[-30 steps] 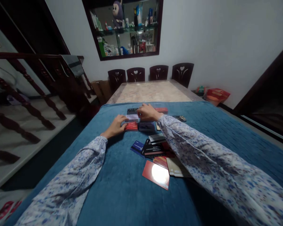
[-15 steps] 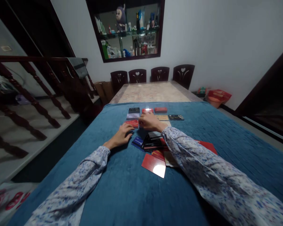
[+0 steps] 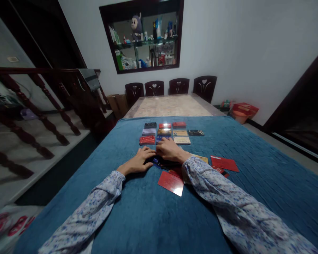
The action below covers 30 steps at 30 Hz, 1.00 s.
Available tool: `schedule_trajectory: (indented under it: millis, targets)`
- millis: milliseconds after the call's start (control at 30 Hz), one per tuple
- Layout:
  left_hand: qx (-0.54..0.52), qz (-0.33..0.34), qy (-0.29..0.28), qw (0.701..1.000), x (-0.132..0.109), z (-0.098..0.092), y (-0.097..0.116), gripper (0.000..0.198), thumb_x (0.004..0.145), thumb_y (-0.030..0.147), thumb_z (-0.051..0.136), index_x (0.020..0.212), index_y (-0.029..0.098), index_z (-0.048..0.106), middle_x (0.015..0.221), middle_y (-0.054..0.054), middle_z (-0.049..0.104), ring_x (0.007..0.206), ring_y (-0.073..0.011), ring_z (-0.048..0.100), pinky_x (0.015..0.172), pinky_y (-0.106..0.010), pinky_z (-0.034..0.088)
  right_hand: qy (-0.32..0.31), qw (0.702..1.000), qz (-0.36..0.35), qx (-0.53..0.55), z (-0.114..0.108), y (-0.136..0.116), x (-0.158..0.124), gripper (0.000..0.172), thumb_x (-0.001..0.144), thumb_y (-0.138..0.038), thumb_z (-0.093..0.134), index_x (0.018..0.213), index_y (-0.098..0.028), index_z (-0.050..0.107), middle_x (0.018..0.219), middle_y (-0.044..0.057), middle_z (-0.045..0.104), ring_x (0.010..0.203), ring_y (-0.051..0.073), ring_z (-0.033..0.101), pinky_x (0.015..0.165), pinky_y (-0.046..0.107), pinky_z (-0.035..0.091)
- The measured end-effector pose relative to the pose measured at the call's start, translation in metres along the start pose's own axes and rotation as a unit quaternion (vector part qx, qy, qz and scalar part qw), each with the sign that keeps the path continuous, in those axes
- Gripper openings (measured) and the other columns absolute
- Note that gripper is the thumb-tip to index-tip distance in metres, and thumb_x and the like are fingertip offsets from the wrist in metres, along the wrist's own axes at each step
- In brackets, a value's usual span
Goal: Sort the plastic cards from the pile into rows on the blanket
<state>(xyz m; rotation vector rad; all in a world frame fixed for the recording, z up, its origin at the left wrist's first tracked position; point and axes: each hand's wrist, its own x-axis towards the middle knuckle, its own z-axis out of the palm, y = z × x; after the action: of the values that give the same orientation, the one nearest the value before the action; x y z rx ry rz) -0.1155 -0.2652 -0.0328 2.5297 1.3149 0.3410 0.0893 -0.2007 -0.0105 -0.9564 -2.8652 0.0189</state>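
My left hand (image 3: 140, 160) rests low over the blue cloth, its thumb and fingers apart, the fingertips close to a dark blue card (image 3: 156, 161). Right beside it, my right hand (image 3: 171, 150) is closed, fingers curled down over the loose cards; what they pinch, if anything, is hidden. Just beyond the right hand lies a blue card stack (image 3: 163, 139), flanked by a red card stack (image 3: 147, 140) and a cream card stack (image 3: 182, 140). A shiny red card (image 3: 171, 182) lies nearer to me, and my right forearm hides part of the loose pile.
Farther back sit a black card stack (image 3: 150, 125), a gold card stack (image 3: 164, 132) and a single black card (image 3: 196, 133). Another red card (image 3: 224, 163) lies to the right of my forearm. Dark chairs (image 3: 179, 86) stand past the bare marble tabletop (image 3: 166, 105).
My right hand has drawn back from the card rows to the loose cards, uncovering the gold and blue stacks. My left hand has shifted slightly right and nearer to me.
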Motion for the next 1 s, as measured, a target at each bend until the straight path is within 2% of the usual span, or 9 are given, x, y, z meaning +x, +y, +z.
schedule_trajectory:
  millis: [233, 400, 667, 867, 1000]
  targets:
    - [0.039, -0.013, -0.008, 0.999, -0.009, -0.007, 0.003, 0.041, 0.091, 0.024, 0.061, 0.132, 0.024, 0.062, 0.136, -0.012, 0.061, 0.128, -0.0303, 0.047, 0.114, -0.06, 0.034, 0.0, 1.0, -0.009, 0.008, 0.007, -0.005, -0.005, 0.017, 0.093, -0.028, 0.061, 0.103, -0.021, 0.074, 0.112, 0.01, 0.072, 0.113, 0.029, 0.052, 0.086, 0.039, 0.034]
    - [0.073, -0.03, -0.002, 0.997, -0.02, -0.013, 0.002, 0.039, 0.091, 0.024, 0.062, 0.13, 0.023, 0.064, 0.132, -0.011, 0.062, 0.123, -0.0292, 0.05, 0.109, -0.054, 0.037, -0.003, 0.999, -0.027, 0.025, 0.014, -0.009, -0.005, 0.021, 0.094, -0.033, 0.063, 0.109, -0.022, 0.074, 0.118, 0.01, 0.07, 0.115, 0.029, 0.051, 0.088, 0.04, 0.036]
    - [0.078, -0.049, 0.0, 0.996, -0.033, -0.022, -0.01, 0.038, 0.093, 0.03, 0.062, 0.131, 0.025, 0.066, 0.13, -0.011, 0.064, 0.122, -0.029, 0.049, 0.106, -0.051, 0.039, -0.006, 0.997, -0.065, 0.038, 0.02, -0.012, -0.005, 0.039, 0.094, -0.048, 0.064, 0.122, -0.022, 0.072, 0.122, 0.012, 0.067, 0.115, 0.03, 0.049, 0.089, 0.043, 0.038]
    - [0.065, -0.081, -0.035, 0.994, -0.037, -0.03, -0.016, 0.043, 0.087, 0.036, 0.071, 0.128, 0.026, 0.068, 0.13, -0.011, 0.064, 0.123, -0.0302, 0.049, 0.104, -0.049, 0.039, -0.009, 0.994, -0.089, 0.063, 0.022, -0.011, -0.004, 0.045, 0.092, -0.052, 0.065, 0.125, -0.023, 0.071, 0.125, 0.013, 0.066, 0.113, 0.03, 0.048, 0.088, 0.042, 0.038]
    - [0.066, -0.092, -0.034, 0.993, -0.039, -0.034, -0.014, 0.039, 0.085, 0.036, 0.073, 0.122, 0.025, 0.07, 0.122, -0.009, 0.065, 0.12, -0.03, 0.05, 0.102, -0.048, 0.039, -0.006, 0.992, -0.1, 0.073, 0.021, -0.011, -0.006, 0.042, 0.09, -0.047, 0.068, 0.125, -0.023, 0.072, 0.124, 0.013, 0.067, 0.112, 0.029, 0.048, 0.088, 0.041, 0.036]
